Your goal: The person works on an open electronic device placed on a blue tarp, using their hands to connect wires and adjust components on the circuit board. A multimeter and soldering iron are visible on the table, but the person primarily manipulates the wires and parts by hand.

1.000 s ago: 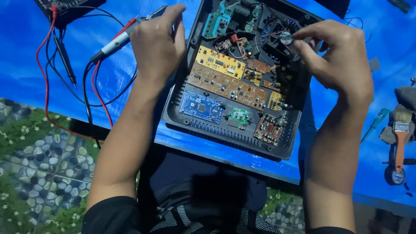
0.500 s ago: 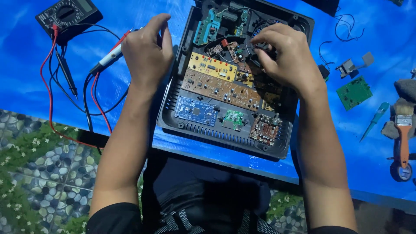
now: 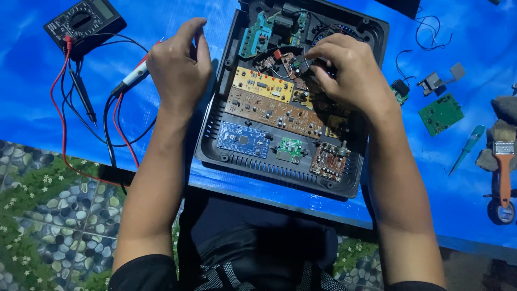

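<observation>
An open black case (image 3: 212,153) lies on the blue table cover, filled with several circuit boards: a yellow one (image 3: 261,83), a long brown one (image 3: 269,110), a blue one (image 3: 242,140). My left hand (image 3: 180,67) rests at the case's left edge, closed around a white and red probe-like tool (image 3: 134,76) whose cables trail down the table. My right hand (image 3: 353,78) reaches into the upper part of the case. Its fingertips pinch at a small brown wired board (image 3: 288,62); what lies under the palm is hidden.
A black multimeter (image 3: 83,21) with red and black leads sits at the far left. Right of the case lie a green board (image 3: 441,113), small parts (image 3: 436,81), a green screwdriver (image 3: 468,146) and an orange-handled brush (image 3: 503,164). The table's front edge (image 3: 269,196) runs above my lap.
My right hand has moved from the case's upper right corner leftwards into the middle of the upper section. My left hand keeps the tool at the case's left edge.
</observation>
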